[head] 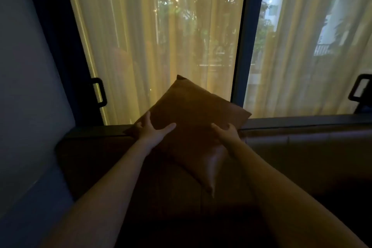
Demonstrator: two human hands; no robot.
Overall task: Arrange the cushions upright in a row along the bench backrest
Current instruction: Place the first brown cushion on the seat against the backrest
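Observation:
A brown square cushion (191,115) is held in front of the bench backrest (302,143), turned like a diamond with one corner up against the curtain and one corner pointing down. My left hand (153,129) grips its left side, thumb up and fingers spread on the face. My right hand (226,130) clasps its right side near the backrest top. A second brown cushion (173,179) seems to lie on the seat under the held one, dim and partly hidden by my forearms.
A grey wall (30,86) closes off the bench's left end. Behind the backrest runs a dark sill (302,120), then a window with sheer yellow curtains (153,46) and a dark frame post (241,46). Bench seat extends to the right in shadow.

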